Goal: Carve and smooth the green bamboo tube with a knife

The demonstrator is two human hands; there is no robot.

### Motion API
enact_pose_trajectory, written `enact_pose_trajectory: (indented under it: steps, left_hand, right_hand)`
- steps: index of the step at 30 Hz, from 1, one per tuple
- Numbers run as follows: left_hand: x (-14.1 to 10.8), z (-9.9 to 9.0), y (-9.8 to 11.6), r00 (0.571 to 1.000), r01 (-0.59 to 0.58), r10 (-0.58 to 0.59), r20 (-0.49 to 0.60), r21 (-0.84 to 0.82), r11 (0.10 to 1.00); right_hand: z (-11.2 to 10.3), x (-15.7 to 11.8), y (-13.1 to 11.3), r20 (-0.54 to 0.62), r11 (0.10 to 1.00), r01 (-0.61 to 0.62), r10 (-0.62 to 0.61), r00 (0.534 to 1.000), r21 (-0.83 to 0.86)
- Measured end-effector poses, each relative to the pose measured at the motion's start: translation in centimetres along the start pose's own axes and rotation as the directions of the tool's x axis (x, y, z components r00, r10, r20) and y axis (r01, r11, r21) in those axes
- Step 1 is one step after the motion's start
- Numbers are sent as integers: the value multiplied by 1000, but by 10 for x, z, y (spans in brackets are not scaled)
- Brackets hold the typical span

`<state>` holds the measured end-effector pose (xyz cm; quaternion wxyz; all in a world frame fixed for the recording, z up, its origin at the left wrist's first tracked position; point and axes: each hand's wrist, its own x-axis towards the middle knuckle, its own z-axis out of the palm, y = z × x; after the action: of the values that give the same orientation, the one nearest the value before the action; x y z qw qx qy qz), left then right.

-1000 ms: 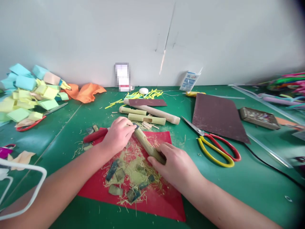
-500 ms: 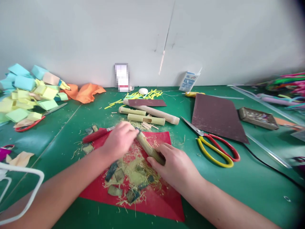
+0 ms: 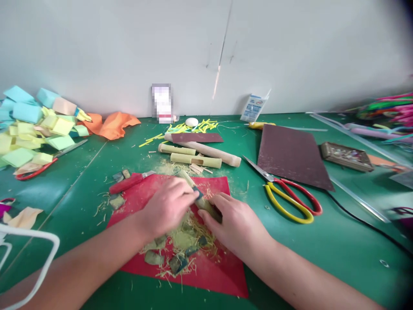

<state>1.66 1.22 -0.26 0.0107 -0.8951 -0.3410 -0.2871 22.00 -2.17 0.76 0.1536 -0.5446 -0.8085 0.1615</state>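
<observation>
My right hand [image 3: 235, 217] is wrapped round the near end of a pale green bamboo tube [image 3: 185, 176], which slants away over a red sheet [image 3: 222, 275]. Pinched in the fingers of my left hand [image 3: 169, 200] is a small dark piece of sandpaper [image 3: 198, 192], pressed against the tube's upper side about midway along. Beneath both hands, fine shavings [image 3: 180, 241] and several worn sandpaper scraps [image 3: 154, 258] cover the sheet. A red-handled tool [image 3: 126, 184] with a short metal blade lies to the left of the tube's far end.
Behind the sheet lie two cut bamboo pieces [image 3: 206, 160] and a pale wooden stick [image 3: 226, 158]. Scissors [image 3: 288, 200] and a large brown sandpaper sheet [image 3: 293, 159] rest at right. Folded paper pieces [image 3: 29, 129] pile up at left. A white frame [image 3: 48, 241] juts in at lower left.
My left hand has slid the sandpaper down along the bamboo tube toward my right hand, uncovering its far end. My right hand keeps its grip in nearly the same place.
</observation>
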Motion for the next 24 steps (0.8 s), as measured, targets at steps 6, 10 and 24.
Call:
enact_pose_trajectory:
  steps: [6, 10, 24]
  left_hand:
    - [1, 0, 5, 1000, 2, -2, -4, 30, 1000]
    - [2, 0, 3, 999, -1, 3, -33, 53, 999]
    - [2, -1, -8, 1000, 27, -27, -3, 64, 998]
  right_hand:
    - [0, 1, 0, -5, 1000, 1, -1, 1000, 18]
    - [1, 0, 0, -18, 1000, 3, -2, 1000, 15]
    - [3, 0, -1, -3, 1000, -5, 5, 1000, 19]
